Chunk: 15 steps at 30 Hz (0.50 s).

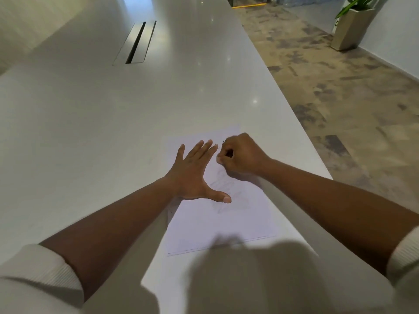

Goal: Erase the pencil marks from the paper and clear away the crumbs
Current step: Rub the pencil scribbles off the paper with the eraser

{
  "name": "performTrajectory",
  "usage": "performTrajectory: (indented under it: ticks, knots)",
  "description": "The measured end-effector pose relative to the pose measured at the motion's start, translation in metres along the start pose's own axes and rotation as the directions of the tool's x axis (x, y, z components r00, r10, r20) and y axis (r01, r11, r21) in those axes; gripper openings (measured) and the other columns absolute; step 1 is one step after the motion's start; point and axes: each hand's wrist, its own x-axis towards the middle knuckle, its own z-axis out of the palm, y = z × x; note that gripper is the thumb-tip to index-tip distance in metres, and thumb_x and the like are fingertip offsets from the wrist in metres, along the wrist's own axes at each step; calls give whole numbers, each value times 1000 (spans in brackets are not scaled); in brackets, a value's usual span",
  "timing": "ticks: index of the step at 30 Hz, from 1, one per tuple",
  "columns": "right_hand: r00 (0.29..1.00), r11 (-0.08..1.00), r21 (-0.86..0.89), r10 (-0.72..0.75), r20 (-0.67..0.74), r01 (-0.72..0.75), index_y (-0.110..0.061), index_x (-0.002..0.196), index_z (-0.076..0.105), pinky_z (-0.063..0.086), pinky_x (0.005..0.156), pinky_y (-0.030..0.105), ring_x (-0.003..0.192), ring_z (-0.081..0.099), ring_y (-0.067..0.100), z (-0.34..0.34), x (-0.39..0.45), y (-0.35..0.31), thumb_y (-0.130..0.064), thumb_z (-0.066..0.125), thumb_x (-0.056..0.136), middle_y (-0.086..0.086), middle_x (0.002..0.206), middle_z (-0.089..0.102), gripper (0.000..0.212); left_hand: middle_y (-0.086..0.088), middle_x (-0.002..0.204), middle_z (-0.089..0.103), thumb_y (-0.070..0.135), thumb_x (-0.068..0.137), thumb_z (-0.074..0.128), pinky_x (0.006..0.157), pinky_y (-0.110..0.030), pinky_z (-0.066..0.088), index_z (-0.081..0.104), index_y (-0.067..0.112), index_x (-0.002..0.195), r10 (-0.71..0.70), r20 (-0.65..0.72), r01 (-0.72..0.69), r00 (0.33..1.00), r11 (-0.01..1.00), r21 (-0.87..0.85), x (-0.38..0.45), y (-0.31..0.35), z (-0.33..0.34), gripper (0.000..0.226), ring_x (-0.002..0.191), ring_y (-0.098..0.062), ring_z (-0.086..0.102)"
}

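Paper (217, 214) lies low and right of centre in the frame, flat on the pale table (90, 114), its right side close to the table's edge. Faint grey pencil marks (223, 185) show near the sheet's middle, between your two hands; they look thin and half gone, though the blur makes it hard to say how much is left. A few dark crumbs (216, 145) sit just beyond your left fingertips, toward the top of the sheet.

Your left hand (195, 175) is spread flat on the paper, fingers straight and thumb stretched out to the right, pinning the sheet. Your right hand (240, 155) is curled into a fist just beside it, with a small pale tip showing under the fingers, likely the eraser (219, 160), though you cannot be sure from this view.

You appear to be in the rubbing step, with marks and crumbs both remaining. The next move calls for short strokes over the grey patch while the left hand keeps the sheet from creasing, then a sweep of the crumbs off the sheet.
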Motion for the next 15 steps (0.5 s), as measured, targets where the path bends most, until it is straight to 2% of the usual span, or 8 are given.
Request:
performTrajectory:
  ticks: [3,5,8,9,13,15]
  knots:
    - [1000,1000,-7,-21,-17,21,-6,64,69,51,61,36,61,60,17,1,2,-2,-9,71,77,2,64,66,13,12,170,-18,109,48,45,123,-56,-14,-11,30,163,0,-4,0,1000,1000,2,0,0,0,150,153,-5,-24]
    - [997,998,15,-54,62,54,-7,63,68,49,61,33,60,59,14,4,-14,-11,-9,67,76,-1,63,65,13,13,170,-18,110,46,43,123,-56,-14,-11,31,163,0,-4,0,1000,1000,1,1,-1,1,151,153,-5,-24]
    - [967,994,40,-112,229,106,-12,66,71,46,61,21,62,60,9,5,-32,-17,-12,69,77,-4,68,67,11,13,170,-19,111,43,40,123,-56,-14,-12,30,163,1,1,-1,1000,1000,12,1,-2,1,153,153,-6,-25]
    - [967,993,35,-116,225,111,-12,67,72,46,61,20,62,59,7,3,-29,-14,-13,70,77,-4,68,67,10,13,170,-20,111,44,40,123,-56,-14,-12,30,163,0,4,0,1000,1000,13,1,-2,1,153,153,-6,-26]
    - [998,997,-46,-62,11,62,-6,64,70,45,60,28,58,54,14,-7,4,9,-10,70,77,1,64,65,13,13,169,-21,109,47,44,123,-56,-15,-13,30,163,-2,4,2,1000,1000,12,0,0,1,151,153,-6,-26]
    - [998,996,-63,-59,-16,58,-6,64,70,48,59,33,57,55,17,-5,8,12,-9,70,76,2,62,64,13,13,169,-21,108,49,46,123,-56,-15,-13,30,163,-2,8,2,1000,1000,12,-1,-1,0,150,153,-6,-26]
